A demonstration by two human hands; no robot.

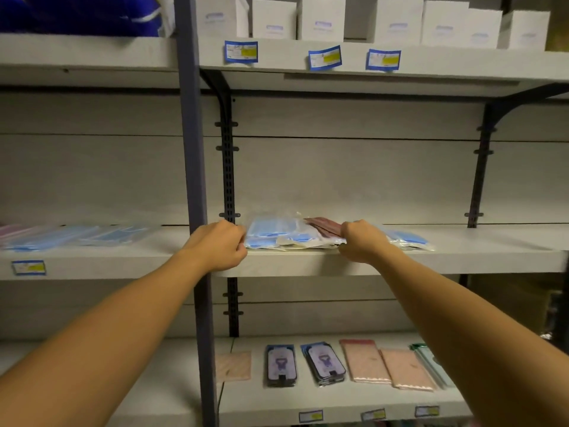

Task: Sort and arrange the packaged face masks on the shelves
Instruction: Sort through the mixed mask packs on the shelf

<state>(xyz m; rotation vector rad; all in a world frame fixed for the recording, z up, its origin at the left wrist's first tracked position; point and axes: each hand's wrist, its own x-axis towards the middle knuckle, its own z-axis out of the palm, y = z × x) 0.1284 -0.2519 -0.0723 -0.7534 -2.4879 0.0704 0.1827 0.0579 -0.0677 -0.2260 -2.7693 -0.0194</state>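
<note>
**Both hands on the mask pile, middle shelf**

Left hand [217, 246] is curled at the left end of the pile of packaged face masks [286, 235], fingers pinching the edge of the blue packs right at the shelf's front lip. Right hand [363, 241] is clamped on the other end, knuckles up, fingers tucked over the dark red pack [326, 228] that lies on top toward the right. The pile sits between the two hands on the middle shelf [462, 257], close to its front edge and just right of the grey upright post [192, 149].

Room to work: behind the pile the shelf runs back bare to the wall panel, and to the right it stays open past a few more blue packs [406, 238] lying just beside the right hand, partly hidden by it, so how many is hard to say. Left of the post, another spread of blue mask packs [77, 237] lies flat on the neighbouring shelf, with what looks like a pink pack at the far left edge.

Up top, a row of white boxes [320, 18] stands along the upper shelf, blue-and-yellow price tags [324, 57] stuck on its front edge. Down below, phone cases [323, 363] and pink packs [366, 362] lie in a row on the lower shelf.
</note>
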